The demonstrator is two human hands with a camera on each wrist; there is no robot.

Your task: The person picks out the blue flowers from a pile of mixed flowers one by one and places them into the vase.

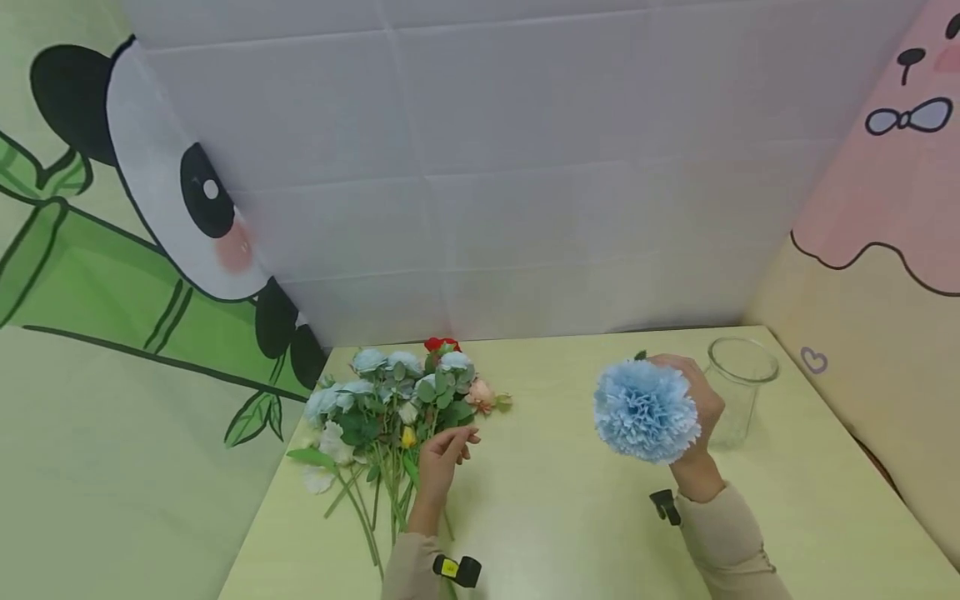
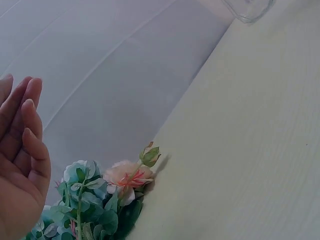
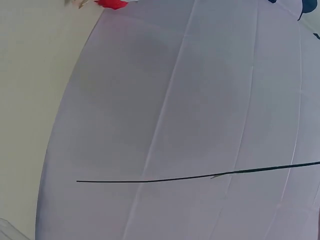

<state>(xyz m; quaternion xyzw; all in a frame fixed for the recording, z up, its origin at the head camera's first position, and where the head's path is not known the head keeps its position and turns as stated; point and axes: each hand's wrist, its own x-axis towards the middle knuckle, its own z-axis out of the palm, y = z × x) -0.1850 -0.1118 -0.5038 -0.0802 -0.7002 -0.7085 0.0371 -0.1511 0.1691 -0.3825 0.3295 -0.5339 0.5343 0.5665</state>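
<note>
My right hand grips a light blue carnation over the right side of the table, its ruffled bloom facing the head camera. In the right wrist view the flower's thin dark stem stretches across the picture; the fingers there are out of sight. Just beyond that hand stands a clear glass vase, partly hidden by it. Over the stems of a flower pile, my left hand hovers with loosely bent fingers and holds nothing. In the left wrist view its palm and fingers show at the left edge.
Artificial flowers lie heaped on the table's left: pale blue roses, a red bloom, a peach flower, a yellow bud and white blooms. A grey-white backdrop rises behind the table.
</note>
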